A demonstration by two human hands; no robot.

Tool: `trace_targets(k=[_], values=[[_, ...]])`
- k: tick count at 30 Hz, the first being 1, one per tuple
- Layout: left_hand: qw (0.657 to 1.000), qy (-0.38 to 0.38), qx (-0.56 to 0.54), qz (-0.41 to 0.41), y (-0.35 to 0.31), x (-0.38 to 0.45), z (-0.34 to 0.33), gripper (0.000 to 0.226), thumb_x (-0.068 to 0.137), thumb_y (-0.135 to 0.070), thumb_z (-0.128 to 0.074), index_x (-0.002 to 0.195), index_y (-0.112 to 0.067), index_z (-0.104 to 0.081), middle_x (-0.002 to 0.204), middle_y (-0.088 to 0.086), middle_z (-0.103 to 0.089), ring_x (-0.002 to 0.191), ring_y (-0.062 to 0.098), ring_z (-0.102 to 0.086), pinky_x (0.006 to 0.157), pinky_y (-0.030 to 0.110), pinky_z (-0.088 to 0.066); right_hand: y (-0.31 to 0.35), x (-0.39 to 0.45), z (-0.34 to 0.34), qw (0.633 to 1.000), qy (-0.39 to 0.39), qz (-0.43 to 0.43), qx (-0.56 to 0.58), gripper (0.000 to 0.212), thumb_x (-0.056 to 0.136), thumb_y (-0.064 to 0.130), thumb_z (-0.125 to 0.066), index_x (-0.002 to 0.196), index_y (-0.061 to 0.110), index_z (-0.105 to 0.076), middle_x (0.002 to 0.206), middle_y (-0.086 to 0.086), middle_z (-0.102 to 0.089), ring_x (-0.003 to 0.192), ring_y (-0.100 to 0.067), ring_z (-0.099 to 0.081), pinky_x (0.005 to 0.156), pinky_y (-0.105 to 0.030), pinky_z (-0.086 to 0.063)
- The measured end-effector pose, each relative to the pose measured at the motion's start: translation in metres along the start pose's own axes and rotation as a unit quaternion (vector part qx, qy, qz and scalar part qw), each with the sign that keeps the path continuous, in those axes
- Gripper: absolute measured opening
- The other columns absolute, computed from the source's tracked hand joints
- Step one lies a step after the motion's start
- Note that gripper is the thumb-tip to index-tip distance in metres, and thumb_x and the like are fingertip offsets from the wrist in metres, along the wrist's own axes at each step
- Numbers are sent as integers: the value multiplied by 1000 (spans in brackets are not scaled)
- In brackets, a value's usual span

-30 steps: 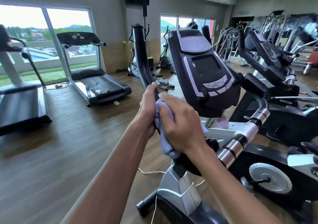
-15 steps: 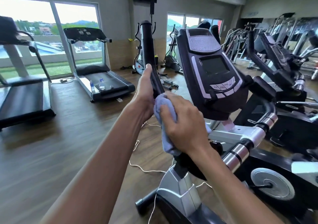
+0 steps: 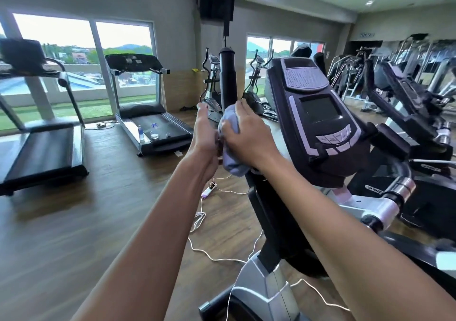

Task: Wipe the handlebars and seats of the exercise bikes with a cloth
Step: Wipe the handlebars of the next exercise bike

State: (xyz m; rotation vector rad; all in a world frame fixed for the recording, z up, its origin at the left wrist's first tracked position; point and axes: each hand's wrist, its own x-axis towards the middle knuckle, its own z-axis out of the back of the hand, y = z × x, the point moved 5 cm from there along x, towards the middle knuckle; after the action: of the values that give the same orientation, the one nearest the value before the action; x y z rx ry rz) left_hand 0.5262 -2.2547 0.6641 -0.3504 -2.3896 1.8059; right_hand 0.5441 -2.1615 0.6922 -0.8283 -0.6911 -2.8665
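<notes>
lilac cloth (image 3: 230, 133) wrapping upright black handlebar (image 3: 228, 79)

The cloth (image 3: 230, 145) is showing as soft, pale blue fabric, bunched and matt. The handlebar (image 3: 228, 79) it is wrapping looks like matt black foam or rubber. The console (image 3: 318, 123) is appearing as dark, slightly glossy plastic with a perforated grey panel. The bike's frame (image 3: 375, 209) is gleaming as silver painted metal with polished chrome bands. The floor (image 3: 74, 222) is reading as smooth wood-look planks.

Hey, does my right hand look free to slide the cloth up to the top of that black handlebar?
Probably yes: right hand holds the cloth on the handlebar, and the bar above looks bare.
</notes>
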Motion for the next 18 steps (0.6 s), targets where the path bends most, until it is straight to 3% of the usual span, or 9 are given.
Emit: trace_targets(k=[2, 3, 6, 8, 10, 12, 15, 16, 18], values=[[999, -31, 17, -15, -7, 2, 9, 85, 100, -72, -24, 97, -1, -70, 70, 9, -73, 64, 16, -69, 69, 33, -48, 0, -8, 0, 1000, -10, -11, -2, 73, 101, 46, -45, 155, -1, -30, 161, -17, -34, 146, -34, -36, 114, -41, -32], [998, -48, 35, -19, -9, 4, 14, 77, 101, -69, -28, 103, -2, -67, 74, 7, -73, 65, 15, -68, 70, 34, -47, 0, -20, 1, 1000, -4, -6, -15, 75, 100, 47, -48, 154, 0, -30, 160, -16, -35, 144, -34, -37, 113, -40, -32], [996, -66, 63, -21, -14, 9, 25, 73, 101, -64, -36, 131, -1, -59, 116, 15, -72, 104, 26, -69, 94, 42, -52, -12, -46, 1, 998, 41, -23, -33, 75, 97, 48, -57, 151, 2, -33, 149, -14, -44, 134, -29, -45, 102, -33, -35], [995, -75, 63, -24, -17, 11, 29, 70, 101, -61, -39, 131, -1, -60, 117, 16, -72, 106, 28, -69, 96, 43, -52, -16, -38, 5, 998, 36, -60, -5, 61, 95, 46, -60, 138, 4, -45, 132, -13, -55, 121, -30, -53, 87, -32, -36], [995, -80, 61, -23, -18, 12, 27, 64, 102, -58, -41, 124, -2, -62, 110, 15, -72, 99, 26, -69, 87, 40, -53, -14, -14, 7, 996, 0, -79, 36, 45, 95, 42, -59, 121, 5, -55, 112, -13, -62, 106, -31, -60, 78, -30, -38], [995, -80, 56, -30, -21, 14, 19, 56, 104, -54, -42, 107, -4, -65, 87, 10, -72, 73, 19, -68, 66, 32, -51, -10, 17, 4, 994, -17, -91, 63, 39, 95, 39, -58, 114, 4, -57, 103, -11, -61, 99, -32, -62, 74, -31, -40], [998, -55, 28, -23, -26, 13, 4, 48, 107, -45, -43, 85, -7, -63, 48, 1, -60, 36, 13, -56, 38, 17, -41, -2, 38, 0, 994, -28, -92, 43, 46, 96, 41, -58, 119, 2, -53, 113, -17, -63, 107, -36, -61, 79, -35, -40], [998, -53, 26, -22, -26, 16, 2, 46, 106, -44, -43, 88, -7, -63, 48, 0, -61, 36, 12, -57, 38, 17, -42, -3, 32, 1, 995, -15, -96, 37, 45, 96, 43, -58, 118, 4, -52, 114, -17, -63, 108, -36, -61, 79, -34, -39], [997, -64, 38, -25, -26, 22, 4, 47, 105, -50, -44, 100, -7, -62, 71, 4, -68, 59, 14, -66, 55, 25, -50, -14, 9, 2, 994, 35, -103, 14, 41, 94, 48, -59, 112, 11, -53, 106, -10, -60, 104, -32, -61, 76, -31, -37]])
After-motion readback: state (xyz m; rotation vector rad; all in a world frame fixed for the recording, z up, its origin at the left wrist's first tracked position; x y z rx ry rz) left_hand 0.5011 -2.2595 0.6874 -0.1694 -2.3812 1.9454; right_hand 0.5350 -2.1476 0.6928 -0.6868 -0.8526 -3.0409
